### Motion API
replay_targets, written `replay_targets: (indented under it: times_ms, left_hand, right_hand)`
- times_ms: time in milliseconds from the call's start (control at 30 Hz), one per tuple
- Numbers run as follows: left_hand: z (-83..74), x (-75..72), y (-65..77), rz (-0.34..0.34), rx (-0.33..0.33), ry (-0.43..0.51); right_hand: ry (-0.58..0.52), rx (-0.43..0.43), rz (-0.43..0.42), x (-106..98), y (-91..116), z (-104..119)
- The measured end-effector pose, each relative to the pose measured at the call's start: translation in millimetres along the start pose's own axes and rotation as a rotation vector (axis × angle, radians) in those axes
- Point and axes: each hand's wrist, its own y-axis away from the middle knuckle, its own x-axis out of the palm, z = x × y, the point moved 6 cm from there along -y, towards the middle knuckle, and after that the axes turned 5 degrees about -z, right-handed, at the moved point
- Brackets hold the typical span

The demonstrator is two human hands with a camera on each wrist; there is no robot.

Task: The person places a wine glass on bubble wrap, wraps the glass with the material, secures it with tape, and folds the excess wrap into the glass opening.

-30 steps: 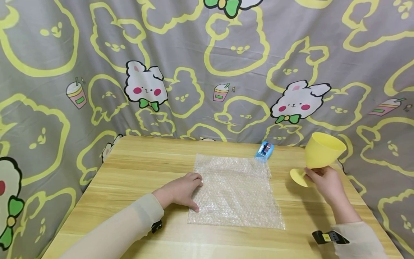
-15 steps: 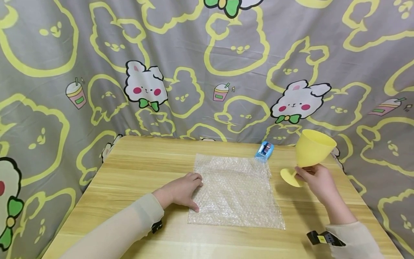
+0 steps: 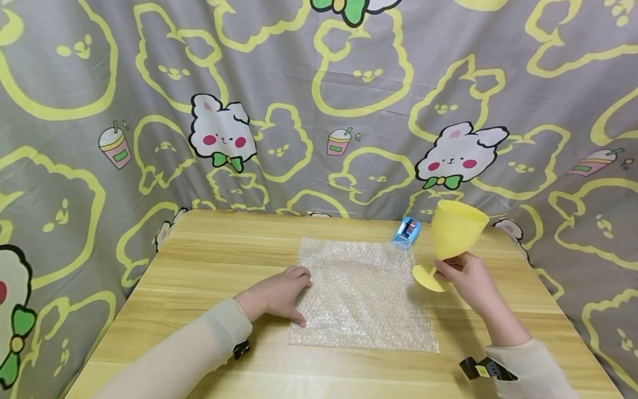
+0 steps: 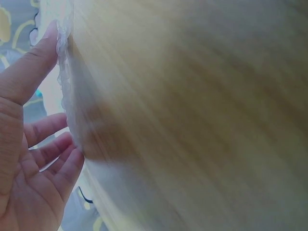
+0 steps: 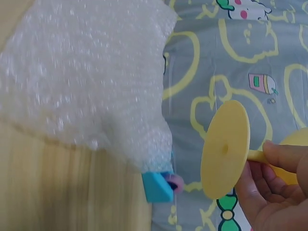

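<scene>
In the head view a yellow plastic goblet (image 3: pixel 457 228) is held up over the right edge of the bubble wrap, slightly tilted. My right hand (image 3: pixel 471 280) pinches its thin stem between thumb and fingers; the right wrist view shows the round foot (image 5: pixel 225 150) side-on. A sheet of bubble wrap (image 3: pixel 361 299) lies flat on the table. My left hand (image 3: pixel 276 293) rests along its left edge, thumb and fingers spread. In the left wrist view the thumb (image 4: pixel 33 65) and fingertips touch the edge of the wrap.
Behind the wrap's far right corner lies a small blue plastic item (image 3: pixel 407 230) with a clear window; the corner partly overlaps it. The wooden table (image 3: pixel 214 238) ends at the back against a grey patterned curtain (image 3: pixel 299 188), which also hangs along both sides.
My right hand has carried the goblet leftward, from beside the bubble wrap to over its right edge. The left hand and the wrap stay in place.
</scene>
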Motion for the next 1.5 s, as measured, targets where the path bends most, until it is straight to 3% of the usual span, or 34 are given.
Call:
replay_targets:
  times_ms: [700,933,1500]
  left_hand:
    - [-0.5,-1.0,-0.2,0.000,-0.005,0.007]
    - [0.8,0.6,-1.6,-0.023,0.023,-0.011]
    - [1.5,0.0,-0.7,-0.012,0.008,0.005]
  right_hand:
    - [-0.149,0.017,0.148,48,2,21]
    - [-0.153,0.014,0.173,66,2,26]
    - [-0.208,0.039,0.311,118,8,41]
